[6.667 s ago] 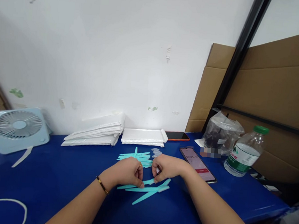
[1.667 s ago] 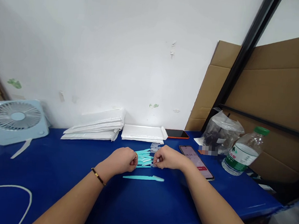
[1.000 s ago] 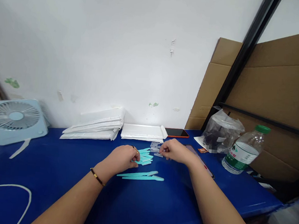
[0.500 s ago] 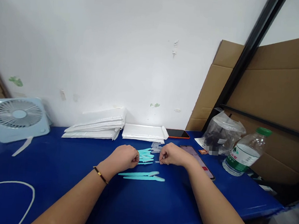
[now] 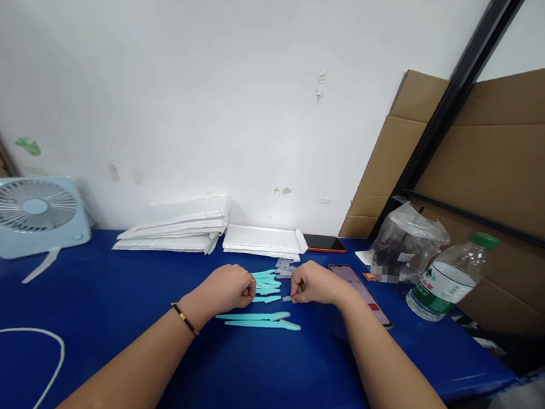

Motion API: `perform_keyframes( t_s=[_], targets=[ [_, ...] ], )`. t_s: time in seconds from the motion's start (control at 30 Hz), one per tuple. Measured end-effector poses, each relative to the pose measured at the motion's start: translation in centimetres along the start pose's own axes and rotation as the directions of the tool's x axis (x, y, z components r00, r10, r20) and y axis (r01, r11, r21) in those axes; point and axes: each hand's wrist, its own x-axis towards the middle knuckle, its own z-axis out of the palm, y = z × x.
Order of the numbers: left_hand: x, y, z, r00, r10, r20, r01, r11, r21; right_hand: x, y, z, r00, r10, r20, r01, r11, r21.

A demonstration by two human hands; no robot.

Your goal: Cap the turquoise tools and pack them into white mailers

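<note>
My left hand (image 5: 233, 287) is closed on the handle of a turquoise eyebrow razor (image 5: 268, 299), whose head points right. Across a small gap, my right hand (image 5: 314, 283) pinches a small translucent blade cap (image 5: 286, 299) facing the razor's head. Behind them lies a pile of turquoise razors (image 5: 268, 284), partly hidden by my left hand. More translucent caps (image 5: 285, 268) lie heaped beyond my right fingers. Nearer to me, two razors (image 5: 262, 324) lie side by side on the blue table (image 5: 257, 375), heads to the right.
White padded envelopes (image 5: 175, 228) are stacked by the wall, with a flatter pile (image 5: 262, 239) beside them. Two phones lie right of centre, one near the wall (image 5: 324, 243), one by my right wrist (image 5: 362, 295). A bottle (image 5: 447, 280) and a bagged cup (image 5: 405, 241) stand right; a fan (image 5: 35, 215) stands left.
The razor in my left hand has turned slightly and shows more of its head. The cap in my right fingers sits a little lower. Both hands stay nearly in place.
</note>
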Motion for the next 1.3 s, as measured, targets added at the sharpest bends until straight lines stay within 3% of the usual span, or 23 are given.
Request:
perform_keyframes(
  t_s=[0.27, 0.67, 0.9, 1.13, 1.3],
  targets=[
    [0.0, -0.4, 0.2, 1.000, -0.017, -0.015, 0.016, 1.000, -0.024, 0.2, -0.1, 0.1, 1.000, 0.010, -0.011, -0.010, 1.000, 0.023],
    [0.2, 0.3, 0.6, 0.997, 0.053, 0.055, -0.044, 0.987, -0.153, 0.7, -0.7, 1.3, 0.994, 0.051, 0.097, -0.078, 0.948, 0.308],
    [0.0, -1.0, 0.1, 0.995, -0.024, -0.100, 0.030, 0.998, 0.059, -0.6, 1.8, -1.3, 0.953, 0.219, -0.211, -0.216, 0.976, 0.034],
    [0.1, -1.3, 0.1, 0.996, -0.032, -0.081, 0.038, 0.997, 0.070, 0.2, 2.5, -0.2, 0.964, 0.149, -0.221, -0.182, 0.974, -0.134],
    [0.0, -1.0, 0.2, 0.995, -0.023, -0.097, 0.031, 0.997, 0.077, 0.3, 2.0, -0.2, 0.962, 0.186, -0.198, -0.219, 0.963, -0.158]
  ],
)
